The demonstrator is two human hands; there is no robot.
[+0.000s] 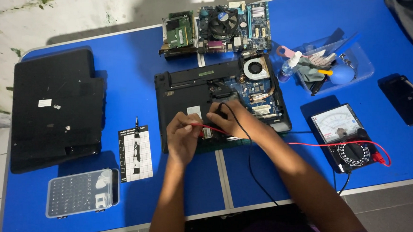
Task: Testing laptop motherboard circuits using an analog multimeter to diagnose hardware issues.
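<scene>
— Head view: where are the probes?
— Left hand [183, 137] pinches the red probe [202, 126], right hand [229, 120] grips the black probe [221, 108] (both closed), over the opened laptop [186, 91] beside the multimeter [346, 137].

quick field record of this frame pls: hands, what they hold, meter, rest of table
left hand: holds red probe, tip on open laptop
right hand: holds black probe on same board area
meter: analog, right of laptop, both leads plugged in
behind laptop: bare motherboard
left side: black panel, bit case, screwdriver card
right side: clear tub of tools
surface: blue table
</scene>
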